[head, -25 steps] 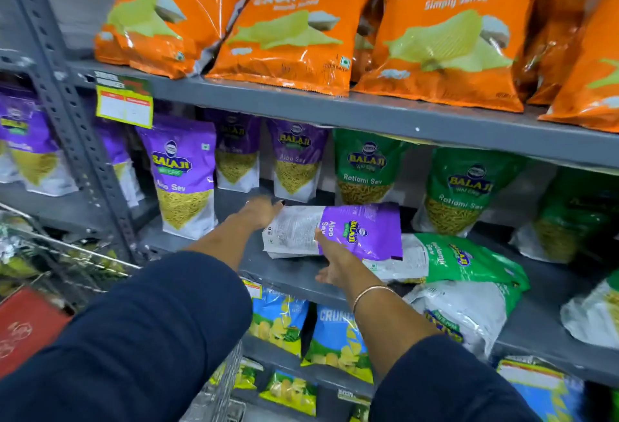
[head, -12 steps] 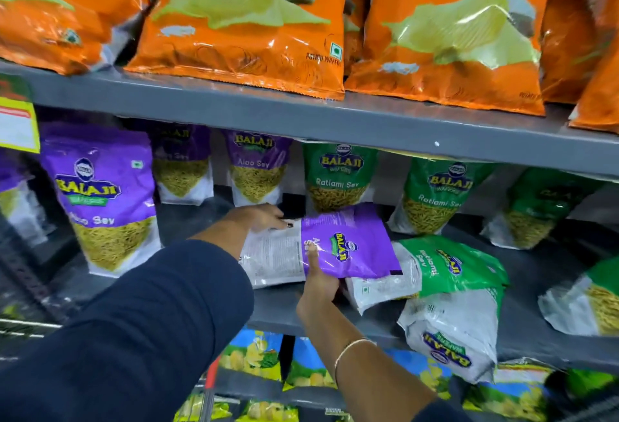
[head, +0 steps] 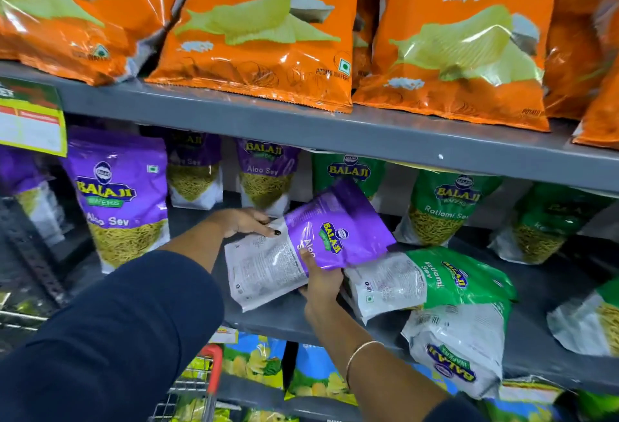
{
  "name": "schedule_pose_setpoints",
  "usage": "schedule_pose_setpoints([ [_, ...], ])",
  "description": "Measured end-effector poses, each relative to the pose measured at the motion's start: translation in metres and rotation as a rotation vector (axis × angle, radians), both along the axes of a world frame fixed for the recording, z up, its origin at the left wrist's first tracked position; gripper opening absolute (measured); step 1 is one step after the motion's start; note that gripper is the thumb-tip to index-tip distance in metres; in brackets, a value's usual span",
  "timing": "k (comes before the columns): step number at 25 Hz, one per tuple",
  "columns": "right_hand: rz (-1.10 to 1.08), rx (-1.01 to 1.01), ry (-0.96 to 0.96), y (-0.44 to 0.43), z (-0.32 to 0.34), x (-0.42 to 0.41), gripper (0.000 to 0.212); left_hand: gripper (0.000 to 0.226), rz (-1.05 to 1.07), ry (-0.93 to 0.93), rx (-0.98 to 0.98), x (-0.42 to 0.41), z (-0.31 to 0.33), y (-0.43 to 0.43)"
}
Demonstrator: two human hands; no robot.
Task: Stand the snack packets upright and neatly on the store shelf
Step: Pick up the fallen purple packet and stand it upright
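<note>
A purple and white Aloo Sev packet (head: 321, 241) is tilted, its purple top raised toward the back right, above the grey middle shelf (head: 278, 314). My left hand (head: 246, 222) grips its upper left edge, thumb on the white part. My right hand (head: 321, 282) holds its lower edge from below, thumb on the front. Two green Ratlami Sev packets lie flat to the right: one (head: 432, 279) on its side, another (head: 462, 351) hanging over the shelf's front edge. Purple packets (head: 117, 194) and green packets (head: 445, 207) stand upright behind.
Orange Crunchem bags (head: 268, 30) fill the shelf above, its grey edge (head: 335, 133) just over the packets. A yellow price tag (head: 31, 120) hangs at the left. Blue and yellow bags (head: 254, 359) sit below, beside a trolley with a red handle (head: 212, 374).
The purple packet has gone from lying flat to tilted, its purple end lifted toward the back. Both hands kept their hold. The view has moved closer to the shelf.
</note>
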State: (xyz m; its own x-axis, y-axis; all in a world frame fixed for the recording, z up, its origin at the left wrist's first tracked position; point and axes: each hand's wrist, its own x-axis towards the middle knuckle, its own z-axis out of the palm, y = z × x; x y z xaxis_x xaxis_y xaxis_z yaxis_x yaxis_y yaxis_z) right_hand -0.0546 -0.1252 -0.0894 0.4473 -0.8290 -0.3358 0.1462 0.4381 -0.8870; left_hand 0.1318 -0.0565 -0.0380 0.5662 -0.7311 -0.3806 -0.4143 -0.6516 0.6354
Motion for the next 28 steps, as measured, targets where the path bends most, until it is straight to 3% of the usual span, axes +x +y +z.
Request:
schedule_pose_setpoints([
  [3, 0.208, -0.196, 0.002, -0.011, 0.031, 0.005, 0.063, 0.093, 0.125, 0.131, -0.161, -0.001, 0.011, 0.032],
  [6, 0.396, -0.391, -0.03, -0.021, 0.058, 0.02, 0.054, 0.038, 0.188, 0.193, -0.342, -0.016, 0.016, 0.056],
  [9, 0.487, -0.536, -0.003, -0.023, 0.065, 0.035, 0.049, 0.027, 0.294, 0.129, -0.499, -0.026, 0.003, 0.065],
  [13, 0.554, -0.626, 0.063, -0.024, 0.06, 0.043, 0.056, 0.028, 0.383, 0.126, -0.533, -0.028, -0.009, 0.071],
  [16, 0.507, -0.782, 0.379, -0.024, 0.056, 0.044, 0.093, 0.04, 0.352, 0.309, -0.476, -0.029, -0.004, 0.078],
  [18, 0.519, -0.628, 0.546, -0.023, 0.055, 0.041, 0.098, 0.065, 0.305, 0.381, -0.385, -0.026, -0.002, 0.084],
  [20, 0.607, -0.369, 0.481, -0.022, 0.055, 0.039, 0.084, 0.073, 0.293, 0.344, -0.304, -0.025, 0.001, 0.088],
  [23, 0.641, -0.45, 0.448, -0.026, 0.047, 0.043, 0.047, 0.031, 0.32, 0.265, -0.317, -0.031, 0.006, 0.083],
  [24, 0.679, -0.488, 0.442, -0.026, 0.046, 0.042, 0.031, 0.029, 0.342, 0.243, -0.344, -0.032, 0.006, 0.081],
  [25, 0.744, -0.528, 0.444, -0.03, 0.042, 0.041, 0.029, 0.03, 0.353, 0.233, -0.383, -0.032, 0.004, 0.08],
  [27, 0.899, -0.588, 0.481, -0.033, 0.038, 0.037, 0.059, 0.045, 0.349, 0.225, -0.437, -0.032, -0.002, 0.077],
  [28, 0.984, -0.65, 0.55, -0.033, 0.036, 0.036, 0.08, 0.063, 0.35, 0.195, -0.415, -0.033, -0.004, 0.076],
])
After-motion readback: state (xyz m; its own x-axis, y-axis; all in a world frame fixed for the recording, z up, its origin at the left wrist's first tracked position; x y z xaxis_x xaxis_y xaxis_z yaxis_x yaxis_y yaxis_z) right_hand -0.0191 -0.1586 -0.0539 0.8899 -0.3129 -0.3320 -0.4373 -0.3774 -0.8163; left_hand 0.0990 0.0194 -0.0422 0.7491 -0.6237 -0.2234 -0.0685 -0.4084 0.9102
